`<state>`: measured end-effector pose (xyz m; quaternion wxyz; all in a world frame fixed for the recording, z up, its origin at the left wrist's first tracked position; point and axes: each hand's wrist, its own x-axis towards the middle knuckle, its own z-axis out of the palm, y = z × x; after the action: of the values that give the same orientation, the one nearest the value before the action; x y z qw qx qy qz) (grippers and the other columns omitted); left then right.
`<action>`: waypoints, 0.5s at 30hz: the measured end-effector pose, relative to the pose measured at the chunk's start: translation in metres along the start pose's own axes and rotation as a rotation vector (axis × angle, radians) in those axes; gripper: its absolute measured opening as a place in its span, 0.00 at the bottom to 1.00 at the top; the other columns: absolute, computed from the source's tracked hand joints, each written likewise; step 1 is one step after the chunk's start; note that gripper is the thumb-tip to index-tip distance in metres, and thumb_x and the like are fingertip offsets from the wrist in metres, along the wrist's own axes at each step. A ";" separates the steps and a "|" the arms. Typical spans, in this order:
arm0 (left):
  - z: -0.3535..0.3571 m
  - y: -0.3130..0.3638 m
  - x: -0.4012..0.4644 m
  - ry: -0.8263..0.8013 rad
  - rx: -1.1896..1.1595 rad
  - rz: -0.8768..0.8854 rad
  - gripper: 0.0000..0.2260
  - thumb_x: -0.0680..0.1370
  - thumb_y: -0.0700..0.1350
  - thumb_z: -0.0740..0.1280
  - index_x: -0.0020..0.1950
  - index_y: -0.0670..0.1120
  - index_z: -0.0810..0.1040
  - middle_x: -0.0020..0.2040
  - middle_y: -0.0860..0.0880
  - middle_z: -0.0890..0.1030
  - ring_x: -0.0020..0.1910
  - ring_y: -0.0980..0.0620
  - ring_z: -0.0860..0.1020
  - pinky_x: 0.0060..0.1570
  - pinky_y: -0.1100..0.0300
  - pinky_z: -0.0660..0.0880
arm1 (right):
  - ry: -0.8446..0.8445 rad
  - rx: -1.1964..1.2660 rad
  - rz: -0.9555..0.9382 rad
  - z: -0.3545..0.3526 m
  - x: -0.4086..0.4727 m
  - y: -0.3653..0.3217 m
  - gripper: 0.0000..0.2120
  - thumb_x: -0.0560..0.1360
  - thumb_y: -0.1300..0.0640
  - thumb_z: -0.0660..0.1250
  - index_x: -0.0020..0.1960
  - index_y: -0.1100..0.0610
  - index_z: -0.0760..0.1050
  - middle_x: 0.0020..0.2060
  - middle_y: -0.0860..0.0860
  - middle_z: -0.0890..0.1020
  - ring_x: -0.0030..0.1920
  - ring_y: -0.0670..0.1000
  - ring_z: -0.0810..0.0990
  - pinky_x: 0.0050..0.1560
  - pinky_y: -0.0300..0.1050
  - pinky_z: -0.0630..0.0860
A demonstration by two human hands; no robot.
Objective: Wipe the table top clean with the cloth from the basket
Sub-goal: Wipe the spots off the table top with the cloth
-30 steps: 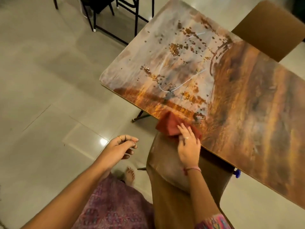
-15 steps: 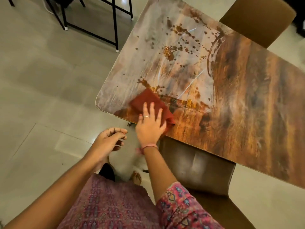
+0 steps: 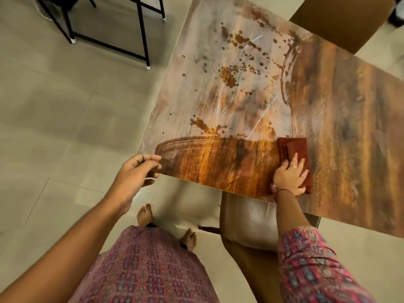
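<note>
The wooden table top (image 3: pixel 341 119) fills the upper right of the head view. Its left part is dusty grey with brown spots; a wiped dark strip runs along the near edge. A folded red cloth (image 3: pixel 293 149) lies near that edge, and my right hand (image 3: pixel 289 178) presses flat on it with straight fingers. My left hand (image 3: pixel 137 171) hovers by the table's near left corner, its fingers loosely curled and holding nothing.
A brown chair (image 3: pixel 244 219) is tucked under the near edge in front of me. Another chair back (image 3: pixel 336 20) stands at the far side. Black metal furniture legs (image 3: pixel 144 40) stand on the tiled floor at the upper left. My bare feet are below.
My right hand slid the cloth left along the near edge, then back to the right, leaving a clean strip. My left hand stayed beside the corner.
</note>
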<state>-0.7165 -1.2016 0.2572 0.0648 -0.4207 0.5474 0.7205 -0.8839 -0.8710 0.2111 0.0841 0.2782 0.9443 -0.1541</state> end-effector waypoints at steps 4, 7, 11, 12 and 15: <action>-0.018 0.003 0.009 0.046 -0.011 0.015 0.09 0.78 0.39 0.62 0.45 0.49 0.81 0.36 0.53 0.81 0.30 0.58 0.76 0.35 0.64 0.73 | -0.019 0.079 0.133 0.029 -0.043 -0.074 0.23 0.83 0.47 0.46 0.77 0.43 0.50 0.78 0.46 0.49 0.77 0.57 0.45 0.70 0.67 0.50; -0.028 0.007 0.017 0.102 -0.041 0.015 0.08 0.78 0.40 0.63 0.44 0.50 0.80 0.36 0.53 0.80 0.30 0.58 0.76 0.35 0.64 0.73 | -0.057 -0.051 -0.257 0.069 -0.123 -0.109 0.24 0.82 0.45 0.48 0.77 0.40 0.50 0.78 0.43 0.50 0.77 0.54 0.47 0.68 0.66 0.52; -0.032 0.014 0.028 0.155 -0.088 0.044 0.07 0.77 0.40 0.64 0.43 0.50 0.79 0.37 0.53 0.80 0.31 0.58 0.76 0.35 0.64 0.72 | -0.100 -0.134 -0.728 0.106 -0.223 -0.108 0.25 0.80 0.45 0.56 0.76 0.40 0.56 0.76 0.42 0.58 0.76 0.53 0.55 0.66 0.63 0.59; -0.032 0.016 0.030 0.159 -0.100 0.055 0.07 0.77 0.40 0.64 0.43 0.50 0.79 0.36 0.54 0.80 0.31 0.58 0.76 0.35 0.64 0.72 | -0.112 -0.153 -0.793 0.109 -0.233 -0.101 0.26 0.78 0.46 0.58 0.75 0.39 0.57 0.76 0.42 0.60 0.76 0.53 0.58 0.65 0.63 0.61; -0.030 0.019 0.034 0.151 -0.116 0.065 0.08 0.77 0.40 0.64 0.43 0.51 0.79 0.34 0.55 0.80 0.32 0.57 0.76 0.35 0.64 0.72 | -0.170 -0.191 -0.911 0.107 -0.230 -0.086 0.28 0.75 0.49 0.60 0.73 0.38 0.60 0.74 0.42 0.64 0.74 0.53 0.62 0.62 0.66 0.65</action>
<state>-0.7326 -1.2468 0.2461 -0.0243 -0.4588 0.5214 0.7191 -0.7322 -1.0902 0.1881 0.1102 -0.1870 0.9700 -0.1100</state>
